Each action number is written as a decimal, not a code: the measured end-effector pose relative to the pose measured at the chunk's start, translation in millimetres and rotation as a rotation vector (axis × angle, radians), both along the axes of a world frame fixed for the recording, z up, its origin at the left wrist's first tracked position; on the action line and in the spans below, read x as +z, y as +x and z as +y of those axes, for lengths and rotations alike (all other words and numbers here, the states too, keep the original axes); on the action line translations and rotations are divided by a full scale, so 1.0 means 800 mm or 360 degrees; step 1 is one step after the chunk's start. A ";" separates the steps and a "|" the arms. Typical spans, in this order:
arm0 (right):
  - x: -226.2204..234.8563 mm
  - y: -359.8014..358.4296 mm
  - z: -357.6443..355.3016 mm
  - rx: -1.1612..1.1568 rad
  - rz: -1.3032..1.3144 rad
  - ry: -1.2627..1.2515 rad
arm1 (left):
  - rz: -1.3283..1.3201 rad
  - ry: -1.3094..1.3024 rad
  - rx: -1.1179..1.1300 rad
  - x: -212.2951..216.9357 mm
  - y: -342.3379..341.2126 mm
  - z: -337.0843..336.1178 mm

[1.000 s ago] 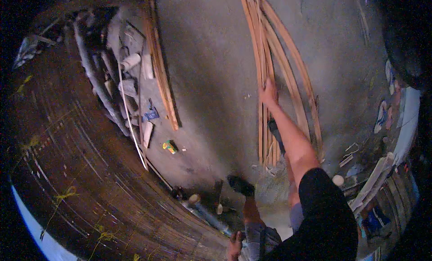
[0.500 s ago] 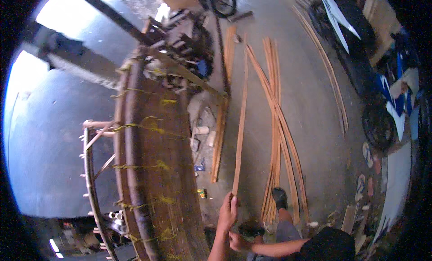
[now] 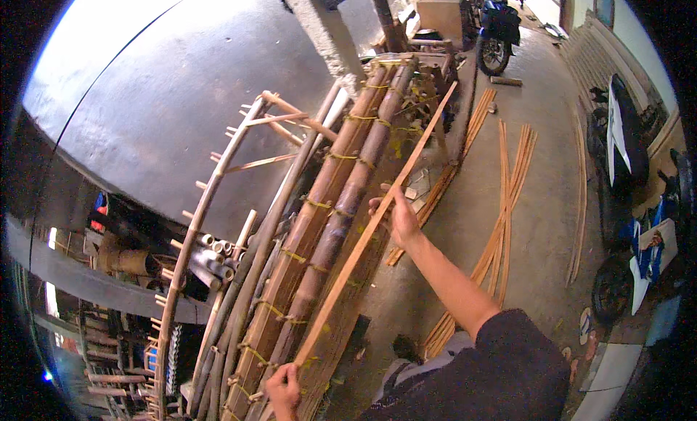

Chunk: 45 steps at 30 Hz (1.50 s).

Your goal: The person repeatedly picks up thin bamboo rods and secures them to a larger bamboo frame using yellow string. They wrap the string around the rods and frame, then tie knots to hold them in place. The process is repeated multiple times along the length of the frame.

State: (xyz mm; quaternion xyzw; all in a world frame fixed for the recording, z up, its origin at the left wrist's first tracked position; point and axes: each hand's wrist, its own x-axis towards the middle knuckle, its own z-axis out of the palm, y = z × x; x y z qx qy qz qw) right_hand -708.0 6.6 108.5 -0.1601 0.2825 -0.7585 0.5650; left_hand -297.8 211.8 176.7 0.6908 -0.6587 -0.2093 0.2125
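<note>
A long, flat strip of split bamboo [image 3: 348, 265] runs diagonally across the view, over the lashed brown bamboo poles [image 3: 341, 225]. Its near end is pinched in my left hand [image 3: 283, 388], low down beside those poles. Farther along the strip, my right hand [image 3: 403, 221] is around it, thumb on one side and fingers on the other; the strip hides part of those fingers. Beyond my right hand, the far end of the strip reaches up past the end of the poles. Yellow ties [image 3: 319, 203] bind the poles at intervals.
More bamboo strips [image 3: 501, 229] lie crossed on the concrete floor to the right, and others [image 3: 475, 127] rest along the bench. A bamboo ladder-like frame [image 3: 210, 189] stands at left. Motorbikes are parked at the back [image 3: 497, 36] and right [image 3: 617, 283].
The view has swung left. The strip now slants over the lashed poles instead of pointing away over the floor. My right hand has gone from near my left wrist to farther along the strip.
</note>
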 end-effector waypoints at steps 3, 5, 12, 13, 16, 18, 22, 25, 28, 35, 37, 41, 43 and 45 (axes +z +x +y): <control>-0.005 0.097 -0.039 -0.0019 0.0288 -0.0129 | -0.0013 -0.0075 0.0177 0.032 0.099 0.017; 0.007 0.163 -0.045 0.0036 0.0606 -0.0156 | -0.0243 -0.0219 0.0184 0.010 0.180 0.029; -0.037 0.253 -0.087 0.0719 0.1188 0.0301 | -0.0585 0.0127 0.0503 -0.040 0.280 -0.001; -0.032 0.247 -0.083 0.0919 0.1064 0.0330 | -0.0728 0.0125 0.0514 -0.045 0.279 -0.009; -0.044 0.204 -0.079 0.1269 0.1117 0.0218 | -0.0905 0.0670 0.0767 -0.077 0.278 -0.039; -0.087 0.151 -0.076 0.1255 0.1177 0.0025 | -0.0979 0.0818 0.0857 -0.087 0.243 -0.064; -0.125 0.029 -0.030 0.1405 0.1108 0.0332 | -0.0703 0.0276 0.1004 -0.083 0.140 -0.120; -0.163 -0.065 0.007 0.1457 0.1186 0.0718 | -0.0483 0.0089 0.0626 -0.060 -0.016 -0.210; -0.163 -0.154 0.025 0.1622 0.1226 0.0746 | -0.0436 0.0135 0.0332 -0.057 -0.166 -0.318; -0.159 -0.316 -0.061 0.1271 0.1388 0.0599 | -0.0190 0.0058 -0.0284 -0.021 -0.490 -0.550; -0.138 -0.350 -0.103 0.1115 0.1396 0.0595 | -0.0270 0.0093 -0.0249 -0.037 -0.538 -0.616; -0.149 -0.413 -0.174 0.0829 0.1239 0.0625 | -0.0056 -0.0279 -0.0307 -0.072 -0.613 -0.720; -0.151 -0.442 -0.203 0.0890 0.1238 0.0753 | -0.0277 -0.0028 -0.0339 -0.110 -0.622 -0.767; -0.147 -0.467 -0.230 0.1012 0.1291 0.0829 | -0.0550 0.0222 -0.0333 -0.151 -0.619 -0.823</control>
